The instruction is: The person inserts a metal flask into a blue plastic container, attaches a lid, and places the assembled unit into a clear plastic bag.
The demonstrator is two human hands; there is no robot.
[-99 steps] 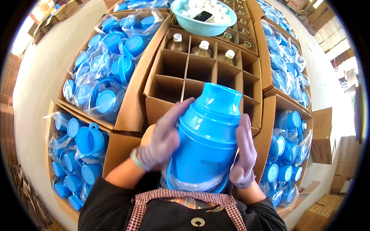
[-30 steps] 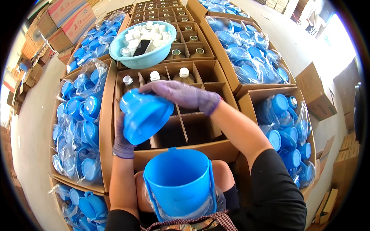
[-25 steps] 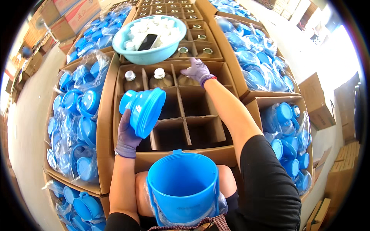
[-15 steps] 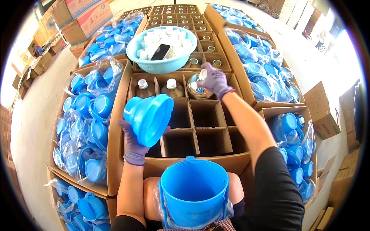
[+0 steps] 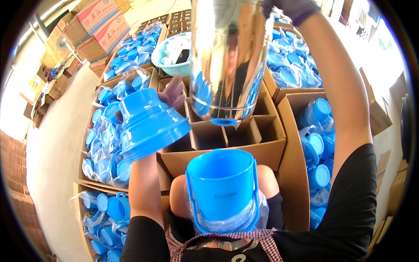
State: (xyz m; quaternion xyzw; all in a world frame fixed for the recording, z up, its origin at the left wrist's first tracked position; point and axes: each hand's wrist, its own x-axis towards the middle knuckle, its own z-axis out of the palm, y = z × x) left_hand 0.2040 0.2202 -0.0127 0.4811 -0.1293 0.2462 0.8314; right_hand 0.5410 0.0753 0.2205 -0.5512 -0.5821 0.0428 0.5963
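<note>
A large mirror-bright vacuum flask liner hangs upright over the divided carton, its top cut off by the upper edge of the view. My right hand, in a purple glove, grips the liner near its top; the fingertips are partly out of view. In my gloved left hand is a stepped blue plastic flask top, tilted, its wide rim downward and to the right. That hand is partly hidden behind it. Between my knees stands an open blue plastic flask body with a side handle and clear film around its base.
The divided carton stands just ahead. Cartons of film-wrapped blue parts line the left, more blue cups the right. A pale blue basin of white caps with a phone sits behind. Stacked boxes stand far left.
My right hand has lifted the silver liner out of the carton, up and toward me. My left hand has raised and turned the blue flask top, its wide rim now facing lower.
</note>
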